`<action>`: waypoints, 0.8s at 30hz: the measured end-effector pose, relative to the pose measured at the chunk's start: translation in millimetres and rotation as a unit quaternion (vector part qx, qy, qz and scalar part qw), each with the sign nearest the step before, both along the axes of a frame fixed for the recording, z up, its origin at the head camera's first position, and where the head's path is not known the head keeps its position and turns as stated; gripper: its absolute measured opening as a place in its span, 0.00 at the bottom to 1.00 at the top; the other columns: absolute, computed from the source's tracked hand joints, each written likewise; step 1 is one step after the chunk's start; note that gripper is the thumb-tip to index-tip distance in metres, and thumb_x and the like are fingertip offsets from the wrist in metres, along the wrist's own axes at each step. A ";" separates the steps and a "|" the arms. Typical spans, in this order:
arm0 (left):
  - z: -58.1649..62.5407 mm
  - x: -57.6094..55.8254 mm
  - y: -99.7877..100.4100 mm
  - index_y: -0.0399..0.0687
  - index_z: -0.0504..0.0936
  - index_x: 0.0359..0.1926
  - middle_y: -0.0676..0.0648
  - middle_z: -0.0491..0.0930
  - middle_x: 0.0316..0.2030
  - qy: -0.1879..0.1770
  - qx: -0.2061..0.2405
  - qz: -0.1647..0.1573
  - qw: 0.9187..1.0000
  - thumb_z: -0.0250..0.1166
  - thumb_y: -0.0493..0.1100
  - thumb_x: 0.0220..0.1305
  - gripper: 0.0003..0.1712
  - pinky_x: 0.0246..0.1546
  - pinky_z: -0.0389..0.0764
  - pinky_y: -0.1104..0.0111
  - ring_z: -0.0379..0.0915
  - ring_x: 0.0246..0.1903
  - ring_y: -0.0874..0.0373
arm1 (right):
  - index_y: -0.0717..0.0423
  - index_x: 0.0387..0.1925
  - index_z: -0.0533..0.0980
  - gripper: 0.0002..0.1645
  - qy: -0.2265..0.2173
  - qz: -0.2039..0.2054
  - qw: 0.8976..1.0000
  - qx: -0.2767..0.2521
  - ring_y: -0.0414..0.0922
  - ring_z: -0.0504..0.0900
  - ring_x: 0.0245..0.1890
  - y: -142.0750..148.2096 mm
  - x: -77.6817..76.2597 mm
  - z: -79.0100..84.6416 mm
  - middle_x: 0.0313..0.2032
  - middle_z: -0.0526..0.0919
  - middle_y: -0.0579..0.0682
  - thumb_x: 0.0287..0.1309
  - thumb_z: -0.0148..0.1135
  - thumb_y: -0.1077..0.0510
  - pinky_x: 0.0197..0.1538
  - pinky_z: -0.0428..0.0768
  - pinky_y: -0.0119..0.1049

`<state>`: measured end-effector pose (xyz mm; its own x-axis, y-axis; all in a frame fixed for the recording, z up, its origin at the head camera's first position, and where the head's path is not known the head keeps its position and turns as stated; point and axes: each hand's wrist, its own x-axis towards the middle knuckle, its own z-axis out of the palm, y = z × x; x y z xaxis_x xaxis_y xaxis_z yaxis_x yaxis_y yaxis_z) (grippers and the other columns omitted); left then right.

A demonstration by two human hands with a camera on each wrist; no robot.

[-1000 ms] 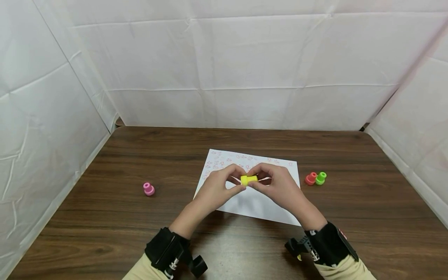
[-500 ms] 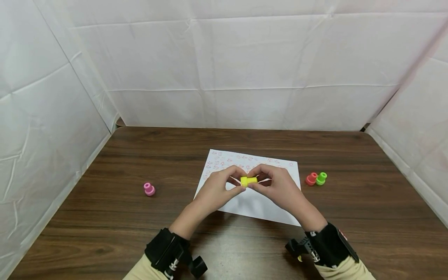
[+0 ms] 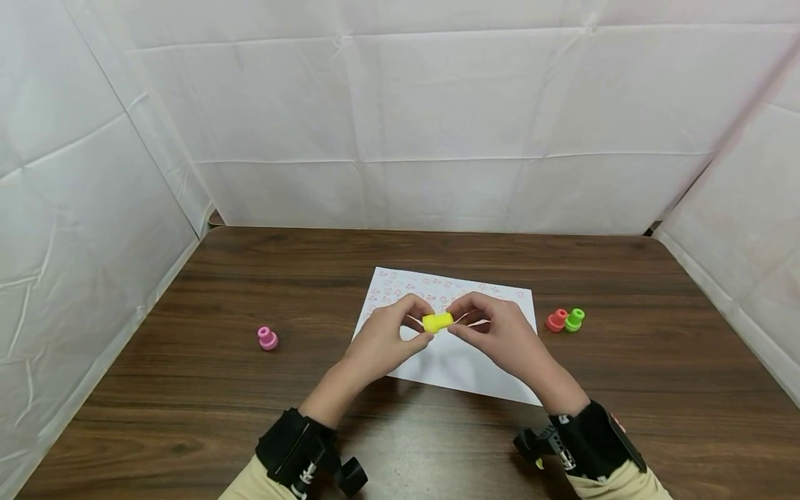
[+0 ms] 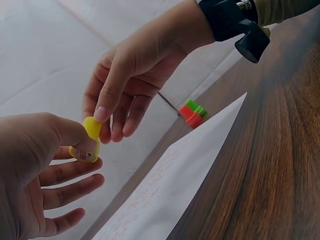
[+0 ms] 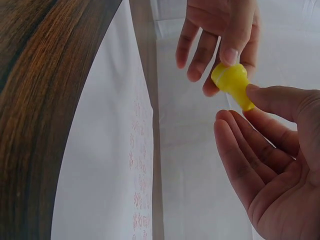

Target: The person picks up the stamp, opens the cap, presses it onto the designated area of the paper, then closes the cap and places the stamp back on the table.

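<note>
Centrally, one yellow stamp [image 3: 437,322] is held above the white sheet [image 3: 462,368], long axis roughly nine-to-three o'clock, wide nine-o'clock end thumb-and-finger pinched by the left hand [image 3: 384,342], narrow end likewise by the right hand [image 3: 507,337].

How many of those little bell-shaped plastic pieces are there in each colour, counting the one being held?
Yellow piece: 1
Pink piece: 1
Red piece: 1
Green piece: 1
Total: 4
</note>
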<state>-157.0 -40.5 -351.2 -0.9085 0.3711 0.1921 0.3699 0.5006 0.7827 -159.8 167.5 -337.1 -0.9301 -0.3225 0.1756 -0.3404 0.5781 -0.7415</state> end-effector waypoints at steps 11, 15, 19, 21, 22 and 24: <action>1.9 -3.2 -11.8 0.51 0.76 0.47 0.48 0.85 0.44 -0.006 0.018 0.030 0.999 0.68 0.37 0.61 0.15 0.46 0.83 0.53 0.84 0.43 0.53 | 0.53 0.44 0.81 0.11 -0.005 -0.022 0.999 0.023 0.43 0.86 0.41 11.2 0.6 -3.0 0.41 0.87 0.48 0.59 0.70 0.60 0.46 0.87 0.37; 5.2 -5.0 -21.7 0.51 0.78 0.52 0.47 0.85 0.47 0.008 0.015 0.040 0.999 0.67 0.37 0.63 0.17 0.48 0.84 0.55 0.84 0.42 0.53 | 0.53 0.44 0.81 0.11 -0.001 -0.028 0.999 0.026 0.43 0.86 0.41 18.8 1.4 -2.4 0.41 0.87 0.48 0.59 0.70 0.60 0.47 0.87 0.37; 10.2 -7.2 -35.7 0.47 0.77 0.53 0.45 0.84 0.50 0.020 0.001 0.062 0.998 0.66 0.36 0.63 0.17 0.51 0.83 0.53 0.84 0.44 0.50 | 0.53 0.44 0.81 0.11 0.005 -0.034 0.999 0.029 0.43 0.86 0.42 28.6 2.5 -1.1 0.41 0.87 0.48 0.59 0.70 0.59 0.47 0.86 0.36; 13.0 -7.9 -44.3 0.46 0.75 0.54 0.43 0.84 0.50 0.020 -0.008 0.078 0.997 0.65 0.37 0.63 0.18 0.52 0.83 0.53 0.83 0.46 0.48 | 0.53 0.44 0.81 0.11 0.007 -0.037 0.999 0.028 0.44 0.86 0.42 33.4 2.8 -0.8 0.41 0.87 0.49 0.60 0.69 0.60 0.47 0.86 0.36; 14.2 -8.3 -49.0 0.46 0.75 0.54 0.43 0.84 0.51 0.019 -0.013 0.086 0.996 0.65 0.37 0.64 0.18 0.53 0.83 0.53 0.83 0.47 0.48 | 0.53 0.44 0.81 0.10 0.007 -0.039 0.999 0.030 0.44 0.86 0.42 35.8 2.9 -0.8 0.41 0.87 0.49 0.60 0.69 0.59 0.47 0.86 0.35; 16.4 -9.4 -58.8 0.45 0.73 0.54 0.42 0.83 0.51 0.021 -0.019 0.099 0.995 0.65 0.38 0.64 0.18 0.53 0.83 0.53 0.82 0.48 0.47 | 0.52 0.44 0.81 0.10 0.006 -0.045 0.999 0.031 0.44 0.86 0.42 40.3 3.1 -0.9 0.41 0.87 0.48 0.60 0.69 0.60 0.47 0.86 0.35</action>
<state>-166.5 -99.3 -334.8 -0.9562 0.1930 0.2202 0.2925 0.5955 0.7482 -156.7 207.8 -338.0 -0.9536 -0.2489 0.1695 -0.2943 0.6506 -0.7001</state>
